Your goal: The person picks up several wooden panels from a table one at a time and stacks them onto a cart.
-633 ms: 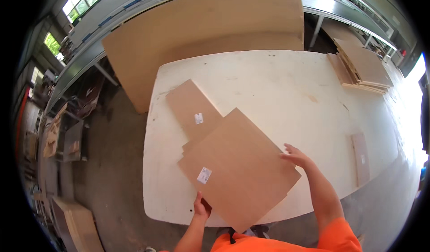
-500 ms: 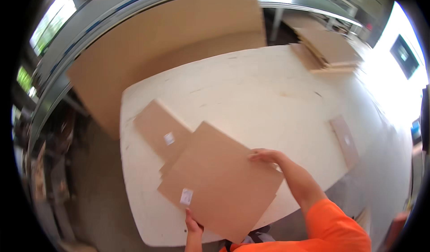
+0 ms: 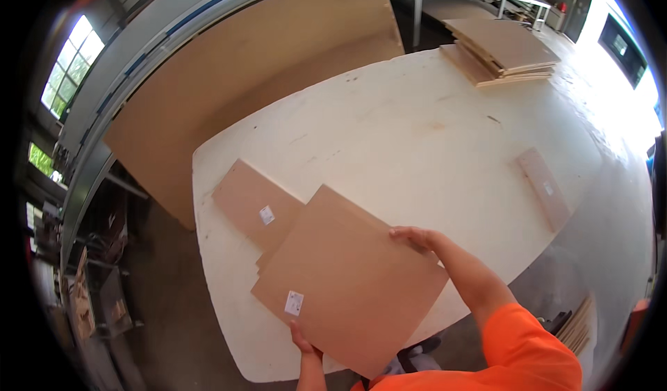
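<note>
The left hand [image 3: 303, 340] grips the near edge of a brown board [image 3: 347, 280], thumb on top and the other fingers hidden beneath it. The right hand [image 3: 415, 238] lies at the board's far right edge, fingers curled over the rim, the arm reaching in from an orange sleeve [image 3: 535, 349]. Both hands are thus closed on the same board, one at each side, well apart from each other.

The board sits over the near left part of the pale worktop [image 3: 431, 134], its near corner jutting past the worktop's edge toward the person. A small white label [image 3: 294, 303] is stuck near its left corner. It overlaps a second board [image 3: 253, 203] lying flat just beyond it to the left, which bears a white label of its own [image 3: 267, 215]; the edge of another piece shows between the two.

Further right on the worktop, well apart, lies a narrow strip [image 3: 544, 188]. At the far right corner is a stack of boards [image 3: 500, 47]. A large sheet [image 3: 236, 92] leans beyond the worktop's far left side.
</note>
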Available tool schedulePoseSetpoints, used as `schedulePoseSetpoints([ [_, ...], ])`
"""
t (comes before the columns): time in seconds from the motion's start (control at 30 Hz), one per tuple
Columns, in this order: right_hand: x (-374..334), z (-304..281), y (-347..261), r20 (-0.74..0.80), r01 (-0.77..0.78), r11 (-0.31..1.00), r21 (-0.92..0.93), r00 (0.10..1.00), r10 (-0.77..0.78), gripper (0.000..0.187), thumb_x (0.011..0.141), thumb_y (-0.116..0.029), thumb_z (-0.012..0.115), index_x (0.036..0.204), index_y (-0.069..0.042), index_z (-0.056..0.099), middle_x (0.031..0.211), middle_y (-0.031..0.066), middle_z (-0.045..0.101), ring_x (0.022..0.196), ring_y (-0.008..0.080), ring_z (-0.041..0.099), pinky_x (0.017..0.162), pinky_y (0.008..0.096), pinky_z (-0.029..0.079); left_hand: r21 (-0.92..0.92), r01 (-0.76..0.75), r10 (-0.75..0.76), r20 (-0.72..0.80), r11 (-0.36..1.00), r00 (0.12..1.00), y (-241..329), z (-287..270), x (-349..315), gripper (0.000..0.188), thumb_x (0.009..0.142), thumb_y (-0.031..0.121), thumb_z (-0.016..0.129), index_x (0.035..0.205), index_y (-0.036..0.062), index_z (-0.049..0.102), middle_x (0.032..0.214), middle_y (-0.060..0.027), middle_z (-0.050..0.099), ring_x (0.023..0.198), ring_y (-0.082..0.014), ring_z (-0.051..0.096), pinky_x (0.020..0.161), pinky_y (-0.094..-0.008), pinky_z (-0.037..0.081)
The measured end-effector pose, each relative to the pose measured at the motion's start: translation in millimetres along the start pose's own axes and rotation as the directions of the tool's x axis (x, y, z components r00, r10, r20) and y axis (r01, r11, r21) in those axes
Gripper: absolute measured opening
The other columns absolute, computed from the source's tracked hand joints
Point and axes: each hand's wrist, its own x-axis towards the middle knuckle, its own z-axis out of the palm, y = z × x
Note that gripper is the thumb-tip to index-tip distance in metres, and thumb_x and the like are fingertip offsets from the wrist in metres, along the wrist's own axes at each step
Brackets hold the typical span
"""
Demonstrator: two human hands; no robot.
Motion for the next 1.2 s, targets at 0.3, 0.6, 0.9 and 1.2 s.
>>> schedulePoseSetpoints([
  [0.3, -57, 31, 48, -0.140, 0.307, 0.948, -0.086, 0.938, -0.317, 0.074, 0.073, -0.050, 0.061, 0.127, -0.003, 0.043, 0.122, 0.0166, 0.051, 0.111, 0.0265, 0.049, 0.093, 0.0401, 0.038, -0.062, -0.015, 0.021, 0.092, 0.998, 0.996, 26, 11, -10, 0.066, 0.080, 0.049, 0.045, 0.125, 0.0019, 0.043, 0.121, -0.0148, 0.050, 0.107, -0.0300, 0.049, 0.090, -0.0412, 0.040],
  [0.6, -217, 104, 250, -0.642, 0.716, 0.665, 0.210, 0.614, -0.458, 0.069, 0.078, -0.044, 0.061, 0.128, -0.002, 0.041, 0.121, 0.0123, 0.050, 0.112, 0.0210, 0.046, 0.095, 0.0346, 0.036, 0.388, 0.161, -0.326, 0.410, 0.907, 0.852, 47, 85, -52, 0.075, 0.082, 0.059, 0.042, 0.133, 0.0046, 0.035, 0.133, -0.0120, 0.040, 0.120, -0.0283, 0.039, 0.099, -0.0409, 0.033],
  [0.9, -383, 298, 526, -0.988, 0.966, 0.228, 0.126, 0.101, 0.120, 0.082, 0.072, -0.049, 0.065, 0.131, 0.000, 0.036, 0.120, 0.0145, 0.050, 0.112, 0.0224, 0.047, 0.092, 0.0341, 0.037, 0.710, -0.111, -0.626, 0.674, 0.695, 0.392, -126, 190, -190, 0.073, 0.086, 0.061, 0.037, 0.135, 0.0068, 0.032, 0.137, -0.0092, 0.035, 0.123, -0.0253, 0.034, 0.102, -0.0401, 0.029],
  [1.2, -432, 482, 703, -0.614, 0.939, -0.015, -0.343, -0.212, 0.761, 0.072, 0.075, -0.042, 0.065, 0.126, 0.002, 0.039, 0.114, 0.0114, 0.052, 0.103, 0.0178, 0.050, 0.087, 0.0315, 0.040, 0.950, -0.290, -0.927, 0.001, 0.119, -0.376, -372, 179, -520, 0.069, 0.088, 0.059, 0.035, 0.132, 0.0065, 0.038, 0.125, -0.0110, 0.049, 0.109, -0.0264, 0.050, 0.089, -0.0388, 0.044],
])
